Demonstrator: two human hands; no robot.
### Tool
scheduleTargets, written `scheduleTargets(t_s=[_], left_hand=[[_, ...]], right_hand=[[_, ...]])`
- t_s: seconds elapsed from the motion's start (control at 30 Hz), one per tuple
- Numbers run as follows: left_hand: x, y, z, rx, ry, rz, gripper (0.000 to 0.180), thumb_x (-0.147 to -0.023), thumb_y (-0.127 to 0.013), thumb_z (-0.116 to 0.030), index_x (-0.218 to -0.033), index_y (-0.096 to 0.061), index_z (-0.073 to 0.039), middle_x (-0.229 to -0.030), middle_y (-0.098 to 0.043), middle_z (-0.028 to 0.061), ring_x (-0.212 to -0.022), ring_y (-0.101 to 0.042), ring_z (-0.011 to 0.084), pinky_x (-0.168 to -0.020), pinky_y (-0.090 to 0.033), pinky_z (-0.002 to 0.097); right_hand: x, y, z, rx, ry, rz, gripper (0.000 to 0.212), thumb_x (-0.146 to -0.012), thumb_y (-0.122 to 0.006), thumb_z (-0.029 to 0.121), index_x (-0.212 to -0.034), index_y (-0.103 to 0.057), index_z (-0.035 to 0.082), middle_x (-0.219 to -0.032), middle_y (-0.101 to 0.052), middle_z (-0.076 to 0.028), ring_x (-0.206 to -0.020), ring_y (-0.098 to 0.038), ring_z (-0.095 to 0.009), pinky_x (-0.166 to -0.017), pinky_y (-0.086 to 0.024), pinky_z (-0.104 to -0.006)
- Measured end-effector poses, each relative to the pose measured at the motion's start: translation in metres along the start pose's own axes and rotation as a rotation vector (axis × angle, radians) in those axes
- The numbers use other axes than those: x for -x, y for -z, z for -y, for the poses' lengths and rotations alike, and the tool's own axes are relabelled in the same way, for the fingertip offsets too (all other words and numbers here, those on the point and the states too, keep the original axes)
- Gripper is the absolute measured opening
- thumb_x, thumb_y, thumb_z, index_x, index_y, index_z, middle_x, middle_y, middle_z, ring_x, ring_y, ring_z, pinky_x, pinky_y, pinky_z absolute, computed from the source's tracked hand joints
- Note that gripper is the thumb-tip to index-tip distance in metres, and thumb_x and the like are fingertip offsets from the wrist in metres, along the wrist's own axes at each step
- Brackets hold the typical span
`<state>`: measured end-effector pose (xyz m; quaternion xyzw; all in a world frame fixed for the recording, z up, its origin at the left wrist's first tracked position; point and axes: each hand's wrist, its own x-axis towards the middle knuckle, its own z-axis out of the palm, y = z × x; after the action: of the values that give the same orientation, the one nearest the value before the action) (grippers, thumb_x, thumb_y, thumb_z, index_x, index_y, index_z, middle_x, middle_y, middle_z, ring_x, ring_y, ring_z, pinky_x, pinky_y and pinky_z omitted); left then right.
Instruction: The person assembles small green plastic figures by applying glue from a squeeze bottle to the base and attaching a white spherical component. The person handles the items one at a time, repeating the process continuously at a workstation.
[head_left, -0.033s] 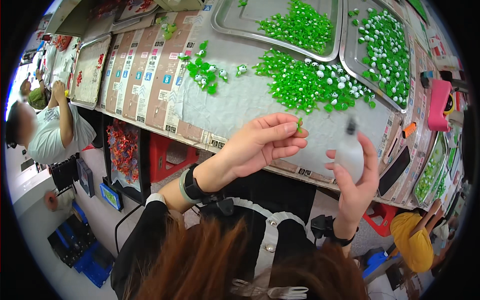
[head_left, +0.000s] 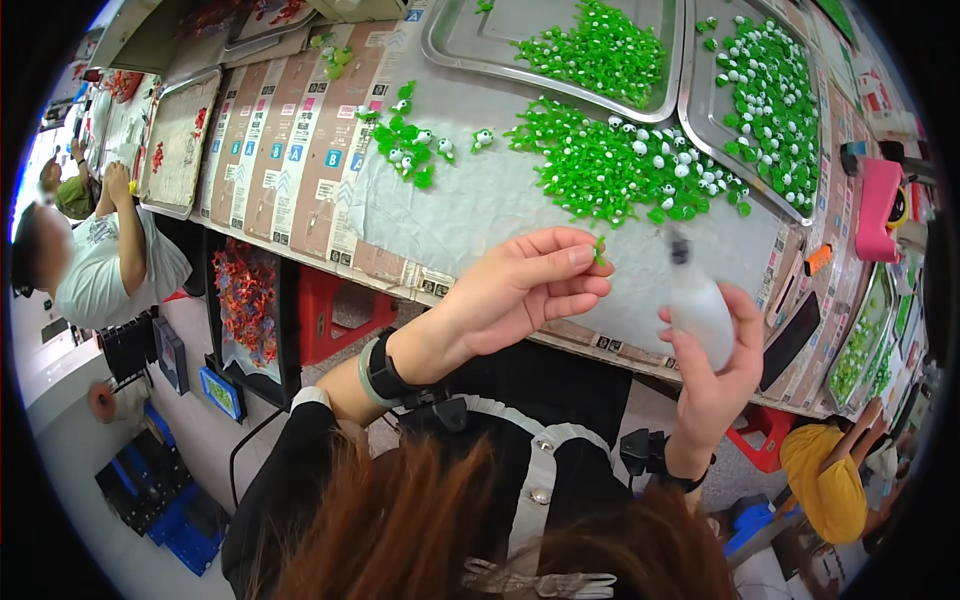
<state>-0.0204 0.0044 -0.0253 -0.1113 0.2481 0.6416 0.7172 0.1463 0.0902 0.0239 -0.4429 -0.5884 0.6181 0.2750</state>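
Observation:
My left hand (head_left: 545,285) pinches a small green plastic piece (head_left: 599,250) between thumb and forefinger, its other fingers loosely curled. Wrapped in my right hand (head_left: 722,355) is a white squeeze bottle (head_left: 700,318) with a dark, motion-blurred tip that points up and slightly left. The bottle is apart from the green piece, to its right. Just beyond both hands, a heap of green pieces with white-and-black eyeballs (head_left: 640,165) lies on the pale sheet (head_left: 480,220). A smaller group of green pieces (head_left: 408,150) sits farther left.
Metal trays of green parts stand at the far side, one in the middle (head_left: 440,50) and one at right (head_left: 700,140). A dark phone-like slab (head_left: 790,345), an orange tool (head_left: 818,260) and a pink tape dispenser (head_left: 878,210) lie at right. Other people sit left and right.
The bottle in my right hand has tipped leftward, its dark tip moving nearer to the green piece. My left hand has hardly moved.

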Motion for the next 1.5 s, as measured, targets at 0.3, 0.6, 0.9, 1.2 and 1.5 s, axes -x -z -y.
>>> scheduleTargets(t_s=[0.3,0.6,0.9,1.2,1.5], left_hand=[[-0.001,0.005,0.003,0.066,0.102,0.003,0.014,-0.082,-0.045,-0.008,-0.094,-0.049,-0.003,-0.083,-0.056,0.0083,-0.074,-0.058,0.0159,-0.065,-0.050,0.0231],[0.000,0.005,0.004,0.080,0.128,0.016,0.015,-0.083,-0.043,-0.009,-0.095,-0.049,-0.002,-0.083,-0.057,0.0093,-0.073,-0.058,0.0164,-0.064,-0.050,0.0237],[0.001,0.007,0.003,0.061,0.113,0.062,0.015,-0.080,-0.048,-0.009,-0.092,-0.050,-0.001,-0.084,-0.056,0.0091,-0.076,-0.057,0.0155,-0.068,-0.049,0.0238],[0.000,0.001,0.004,-0.050,-0.041,0.015,0.015,-0.079,-0.047,-0.003,-0.095,-0.049,-0.003,-0.089,-0.055,0.0100,-0.082,-0.055,0.0163,-0.071,-0.048,0.0238],[0.001,0.002,0.004,-0.043,-0.038,0.034,0.016,-0.080,-0.046,-0.003,-0.095,-0.049,-0.003,-0.090,-0.054,0.0105,-0.083,-0.055,0.0165,-0.072,-0.048,0.0243]], right_hand=[[0.002,0.008,-0.003,0.180,0.591,-0.080,0.050,-0.054,-0.074,0.017,-0.090,-0.043,0.004,-0.082,-0.043,-0.006,-0.068,-0.044,-0.014,-0.060,-0.036,-0.0234],[0.004,0.005,-0.006,0.177,0.620,-0.036,0.049,-0.053,-0.075,0.016,-0.090,-0.045,0.003,-0.075,-0.044,-0.005,-0.065,-0.044,-0.014,-0.056,-0.035,-0.0239],[0.004,0.003,-0.004,0.211,0.598,-0.087,0.050,-0.054,-0.075,0.022,-0.088,-0.045,0.003,-0.075,-0.043,-0.005,-0.064,-0.044,-0.014,-0.057,-0.036,-0.0241],[0.005,0.003,-0.004,0.046,0.507,-0.109,0.046,-0.057,-0.073,0.022,-0.087,-0.043,0.003,-0.075,-0.042,-0.006,-0.065,-0.044,-0.014,-0.058,-0.036,-0.0239],[0.005,0.003,-0.005,0.073,0.511,-0.093,0.045,-0.056,-0.073,0.018,-0.087,-0.044,0.003,-0.075,-0.043,-0.006,-0.063,-0.043,-0.013,-0.058,-0.035,-0.0231]])
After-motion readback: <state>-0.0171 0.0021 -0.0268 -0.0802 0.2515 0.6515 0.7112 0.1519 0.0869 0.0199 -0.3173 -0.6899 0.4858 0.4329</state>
